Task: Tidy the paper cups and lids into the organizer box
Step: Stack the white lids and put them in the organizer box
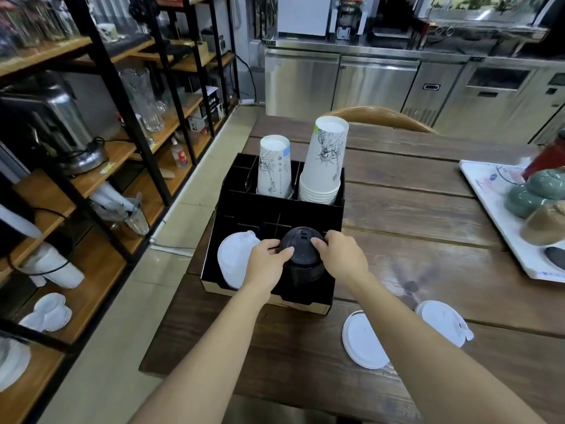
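Currently both hands grip the stack of black plastic lids (pixel 302 255) from either side: left hand (pixel 266 262) with thumb on the top lid, right hand (pixel 342 255) likewise. Stack sits in the front right compartment of the black organizer box (pixel 244 209). Just left of the left hand: white plastic lids (pixel 234 261) in the front left compartment. Beyond the hands, rear compartments hold upside-down printed paper cups (pixel 324 166). Two loose white lids (pixel 363 341) lie on the wooden table (pixel 428 209), near the right forearm.
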Motion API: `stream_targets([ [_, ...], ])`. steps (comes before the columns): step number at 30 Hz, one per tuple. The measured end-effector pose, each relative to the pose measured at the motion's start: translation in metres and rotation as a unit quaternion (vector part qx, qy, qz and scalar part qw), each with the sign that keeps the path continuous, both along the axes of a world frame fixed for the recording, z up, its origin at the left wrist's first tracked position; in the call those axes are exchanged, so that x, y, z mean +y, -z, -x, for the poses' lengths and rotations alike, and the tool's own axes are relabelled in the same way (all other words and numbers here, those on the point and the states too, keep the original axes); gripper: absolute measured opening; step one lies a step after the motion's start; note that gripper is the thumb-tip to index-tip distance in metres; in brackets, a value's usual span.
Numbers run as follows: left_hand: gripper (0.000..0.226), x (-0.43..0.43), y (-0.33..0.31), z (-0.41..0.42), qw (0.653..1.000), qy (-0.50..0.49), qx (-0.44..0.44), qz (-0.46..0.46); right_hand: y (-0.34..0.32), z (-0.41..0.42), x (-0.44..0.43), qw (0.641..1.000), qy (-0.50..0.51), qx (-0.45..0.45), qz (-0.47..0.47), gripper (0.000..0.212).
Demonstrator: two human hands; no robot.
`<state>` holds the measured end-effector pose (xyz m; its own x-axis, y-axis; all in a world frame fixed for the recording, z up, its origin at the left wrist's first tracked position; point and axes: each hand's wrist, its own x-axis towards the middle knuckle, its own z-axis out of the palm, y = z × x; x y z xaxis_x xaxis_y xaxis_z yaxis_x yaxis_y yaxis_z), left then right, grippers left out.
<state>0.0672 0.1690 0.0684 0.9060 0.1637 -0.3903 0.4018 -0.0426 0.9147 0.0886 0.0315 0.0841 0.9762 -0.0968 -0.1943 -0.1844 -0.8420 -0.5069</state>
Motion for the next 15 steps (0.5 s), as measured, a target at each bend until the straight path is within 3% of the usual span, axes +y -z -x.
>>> stream_targets([
  [2,0.048,-0.001,-0.001,0.002,1.0,0.006,-0.009,-0.013,-0.001,0.0,-0.001,0.999,-0.012,-0.013,0.048,0.037],
  [6,0.044,-0.004,0.001,0.003,0.997,0.027,-0.045,-0.057,-0.004,-0.006,-0.009,1.0,-0.015,0.005,0.002,0.03],
  [11,0.04,-0.004,0.006,0.003,0.995,0.037,-0.057,-0.075,-0.002,-0.005,-0.014,0.999,-0.033,0.013,0.011,0.025],
  [15,0.04,-0.004,0.005,0.003,0.991,0.035,-0.071,-0.112,0.0,0.0,-0.014,0.999,-0.027,-0.027,-0.021,0.036],
])
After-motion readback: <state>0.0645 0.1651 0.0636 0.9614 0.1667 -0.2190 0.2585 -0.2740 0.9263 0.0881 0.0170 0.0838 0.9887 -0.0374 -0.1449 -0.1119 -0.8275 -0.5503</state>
